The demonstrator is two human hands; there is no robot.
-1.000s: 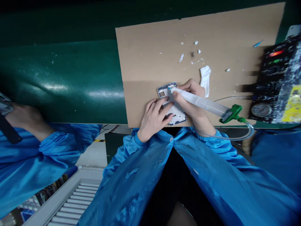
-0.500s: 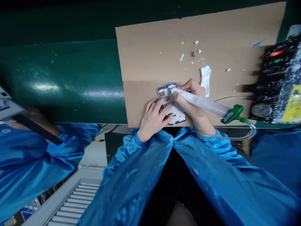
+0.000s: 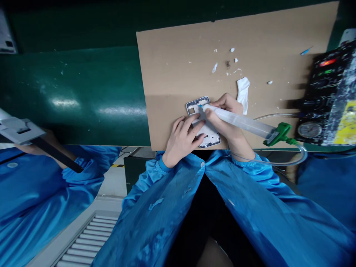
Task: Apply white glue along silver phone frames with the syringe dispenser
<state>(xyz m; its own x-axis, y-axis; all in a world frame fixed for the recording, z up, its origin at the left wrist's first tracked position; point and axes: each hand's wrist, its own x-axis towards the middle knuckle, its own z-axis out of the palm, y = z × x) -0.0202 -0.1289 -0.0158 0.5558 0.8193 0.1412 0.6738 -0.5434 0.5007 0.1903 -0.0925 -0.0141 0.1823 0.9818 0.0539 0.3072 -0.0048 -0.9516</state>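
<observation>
A white and dark-grey phone frame (image 3: 210,132) lies tilted on the brown cardboard, close to its front edge. My left hand (image 3: 182,139) rests over its left side, fingers spread and touching the face; nothing shows gripped between them. In my right hand (image 3: 226,116) is a clear dispensing syringe (image 3: 244,123), pinched near its front end. Its blue needle tip (image 3: 200,106) points at the upper part of the frame; contact cannot be made out. A green cap (image 3: 278,133) closes the rear end, where a clear tube (image 3: 302,155) joins.
Cardboard (image 3: 172,66) covers the green table (image 3: 97,81). A white wipe (image 3: 243,92) and small white scraps (image 3: 214,68) lie beyond my hands. At right stands a black dispenser box with a gauge (image 3: 309,129). At left, a co-worker's sleeve (image 3: 86,163) is near a white-and-black device (image 3: 22,131).
The co-worker's arm and the white-and-black device have shifted rightward. The syringe's green rear end has moved slightly to the right. My left hand and the phone frame look unmoved.
</observation>
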